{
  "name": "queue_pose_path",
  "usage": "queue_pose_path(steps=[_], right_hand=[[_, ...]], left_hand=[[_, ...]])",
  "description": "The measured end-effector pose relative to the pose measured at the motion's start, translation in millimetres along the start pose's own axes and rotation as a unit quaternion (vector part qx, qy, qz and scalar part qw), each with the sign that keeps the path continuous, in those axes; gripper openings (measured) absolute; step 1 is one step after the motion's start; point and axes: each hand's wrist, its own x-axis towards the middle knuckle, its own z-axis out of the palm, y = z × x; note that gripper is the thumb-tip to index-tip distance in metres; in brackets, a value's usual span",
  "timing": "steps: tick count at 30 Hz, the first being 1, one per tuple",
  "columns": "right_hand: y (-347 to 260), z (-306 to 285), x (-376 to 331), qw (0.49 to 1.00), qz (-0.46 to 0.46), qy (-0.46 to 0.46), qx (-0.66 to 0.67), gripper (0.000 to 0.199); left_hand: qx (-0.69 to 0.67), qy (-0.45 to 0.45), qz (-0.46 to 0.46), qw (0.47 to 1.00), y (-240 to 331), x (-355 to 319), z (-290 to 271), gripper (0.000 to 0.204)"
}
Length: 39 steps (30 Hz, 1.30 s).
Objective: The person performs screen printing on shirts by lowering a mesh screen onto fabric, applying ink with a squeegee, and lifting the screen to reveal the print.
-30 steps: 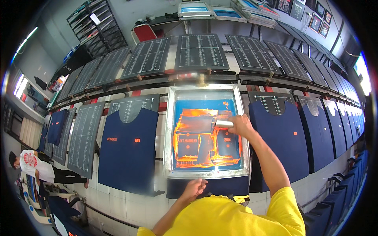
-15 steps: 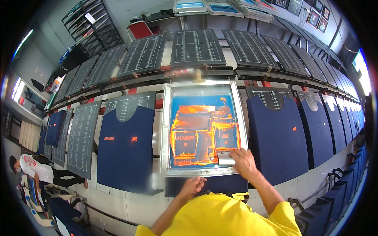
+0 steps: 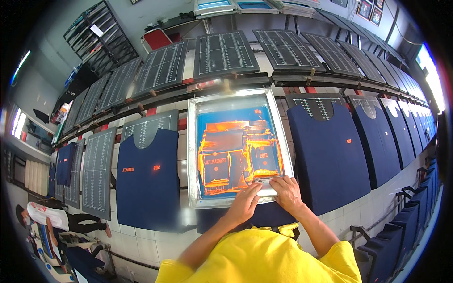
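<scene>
- Head view looks down on a long printing counter (image 3: 155, 245) that runs across the picture, lined with flat boards, most of them dressed in dark blue shirts.
- Beyond the counter, past the far edge of the screen frame (image 3: 193, 155), stands a row of raised dark platens (image 3: 224, 54) with pale grid lines.
- Left of the screen frame lies a blue shirt (image 3: 148, 179) with small orange print on its chest; right of the frame lies another blue shirt (image 3: 330, 151) bearing one small orange mark.
- The screen frame itself, a silvery rectangle with a blue mesh smeared in orange ink, lies flat on a board in the middle of the counter, straight ahead of the person in the yellow top.
- Both forearms rise from the lower edge and converge on the near rail of the frame.
- Left hand (image 3: 244, 203) rests palm down at the near edge of the frame, fingers stretched toward the mesh and touching a pale squeegee (image 3: 265, 183); its grip looks loose rather than closed, though how firmly it holds I cannot tell.
- Right hand (image 3: 286, 193) lies just beside it, fingers curled over the same squeegee's near side, pressing on it.
- The squeegee sits at the frame's near right corner, under both sets of fingertips.
</scene>
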Motion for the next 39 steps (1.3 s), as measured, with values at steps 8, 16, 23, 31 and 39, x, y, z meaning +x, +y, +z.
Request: queue_pose_path(steps=[8, 16, 23, 31, 39], right_hand=[[-1.3, 8.1, -20.9, 1.0, -0.009, 0.013, 0.015, 0.037], [62.8, 28.6, 83.9, 0.997, -0.02, 0.069, -0.002, 0.04], [63.1, 1.3, 110.0, 0.997, -0.024, 0.071, 0.027, 0.032], [12.6, 9.9, -6.2, 1.0, -0.002, 0.007, 0.012, 0.051], [69.0, 23.5, 95.6, 0.998, -0.029, 0.05, 0.01, 0.031]], left_hand=[[0.089, -0.024, 0.048, 0.995, 6.0, -5.1, 8.1, 0.044], [0.133, 0.02, 0.053, 0.989, -41.7, 103.3, -17.6, 0.032], [0.138, 0.034, 0.049, 0.989, -33.0, 126.4, -37.6, 0.03], [0.15, 0.011, 0.033, 0.988, 4.0, 5.5, 14.0, 0.045], [0.197, 0.064, 0.04, 0.977, -46.3, 101.0, -9.7, 0.029]])
